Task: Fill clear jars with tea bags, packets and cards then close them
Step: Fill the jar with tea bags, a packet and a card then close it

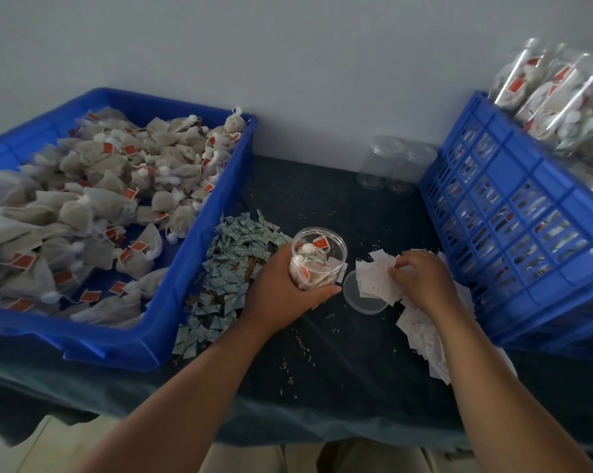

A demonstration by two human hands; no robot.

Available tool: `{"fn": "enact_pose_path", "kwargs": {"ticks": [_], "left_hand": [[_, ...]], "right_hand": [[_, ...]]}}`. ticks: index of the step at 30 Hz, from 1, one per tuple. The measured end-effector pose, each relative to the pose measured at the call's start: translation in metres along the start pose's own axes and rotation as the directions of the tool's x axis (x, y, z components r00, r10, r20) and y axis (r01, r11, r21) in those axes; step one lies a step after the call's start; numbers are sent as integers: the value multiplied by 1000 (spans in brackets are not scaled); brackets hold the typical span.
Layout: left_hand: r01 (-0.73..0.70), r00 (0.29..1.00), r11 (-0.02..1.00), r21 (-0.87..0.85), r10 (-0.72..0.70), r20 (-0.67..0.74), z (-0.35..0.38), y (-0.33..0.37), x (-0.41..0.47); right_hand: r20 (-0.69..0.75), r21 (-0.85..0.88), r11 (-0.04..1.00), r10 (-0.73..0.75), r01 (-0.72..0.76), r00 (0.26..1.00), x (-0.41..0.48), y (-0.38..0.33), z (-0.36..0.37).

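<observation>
Left hand (281, 285) grips the open jar (317, 259), tea bags and a packet already inside. Right hand (421, 278) pinches at the white cards (373, 279), none lifted clear yet. Lid (363, 300) lies on the table (339, 353) between them. Card and closing remain; filled jars (558, 97) sit in the crate (527, 227).

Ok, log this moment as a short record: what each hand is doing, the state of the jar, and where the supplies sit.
left hand: grips open clear plastic jar, holding tea bags
right hand: on pile of white paper cards
round clear lid: flat on dark tablecloth, off the jar
blue plastic tray: left, full of tea bags
small green packets: heaped beside tray
blue slotted crate: right, filled jars
</observation>
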State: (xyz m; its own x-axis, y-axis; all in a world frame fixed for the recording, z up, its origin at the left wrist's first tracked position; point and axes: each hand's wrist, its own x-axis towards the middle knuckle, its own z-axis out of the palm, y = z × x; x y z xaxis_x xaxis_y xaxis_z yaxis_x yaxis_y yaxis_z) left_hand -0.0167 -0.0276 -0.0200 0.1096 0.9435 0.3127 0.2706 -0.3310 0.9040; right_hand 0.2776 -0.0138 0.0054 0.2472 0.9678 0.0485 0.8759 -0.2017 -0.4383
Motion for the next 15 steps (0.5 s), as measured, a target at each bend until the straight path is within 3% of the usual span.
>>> {"fn": "enact_pose_path", "kwargs": {"ticks": [2, 5, 9, 12, 15], "left_hand": [[7, 1000, 1000, -11, -7, 2, 0, 0, -1], [5, 1000, 1000, -20, -5, -1, 0, 1, -1], [-6, 1000, 1000, -24, 6, 3, 1, 0, 1], [5, 1000, 1000, -2, -5, 0, 1, -1, 1], [31, 1000, 999, 7, -31, -1, 0, 0, -1]], "right_hand": [[-43, 141, 986, 100, -93, 994, -6, -6, -4], [-110, 376, 921, 154, -102, 982, -17, -17, -16], [-68, 622, 783, 47, 6, 997, -32, -58, -38], [-41, 569, 808, -158, 153, 987, -42, -99, -46], [138, 386, 903, -257, 187, 957, -43, -131, -43]]}}
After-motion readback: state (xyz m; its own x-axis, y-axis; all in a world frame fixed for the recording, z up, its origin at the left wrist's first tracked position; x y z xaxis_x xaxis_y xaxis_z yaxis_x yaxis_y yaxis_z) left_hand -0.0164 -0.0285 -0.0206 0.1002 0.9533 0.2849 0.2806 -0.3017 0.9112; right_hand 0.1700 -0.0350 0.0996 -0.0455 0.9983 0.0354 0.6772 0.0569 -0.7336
